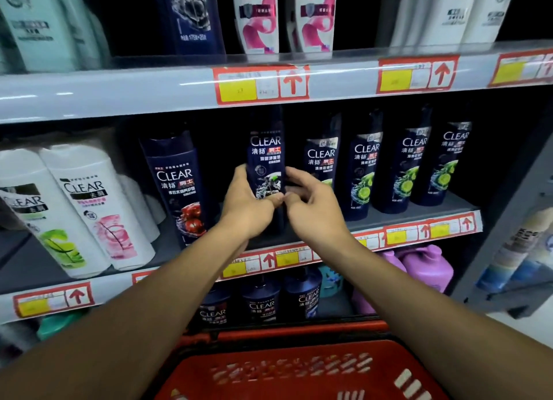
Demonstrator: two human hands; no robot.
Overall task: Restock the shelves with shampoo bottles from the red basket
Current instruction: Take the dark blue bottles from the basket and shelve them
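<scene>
- A dark blue CLEAR shampoo bottle (pixel 265 160) is held upright at the middle shelf (pixel 449 203), in the gap between the bottle with red fruit on its label (pixel 176 184) and the row of lime-label CLEAR bottles (pixel 389 163).
- The bottle's lower left side is gripped by the left hand (pixel 248 199); the fingers are curled round its edge and the thumb is laid across the bottom of the front label.
- The right hand (pixel 308 202) is placed against the bottle's right side, its fingers bent and only narrowly parted, the upper fingertips touching the bottle's edge and the thumb tip meeting the left thumb low on the label.
- Whether the bottle's base is resting on the shelf cannot be told, as it is hidden behind the hands.
- White CLEAR bottles (pixel 89 202) are seen leaning at the left of the same shelf.
- The red basket (pixel 299 366) is seen below the forearms at the bottom of the view; nothing inside it can be made out.
- Red and yellow price tags (pixel 260 83) are fixed along the shelf edges.
- More dark CLEAR bottles and purple containers (pixel 425 265) are shelved on the level beneath.
</scene>
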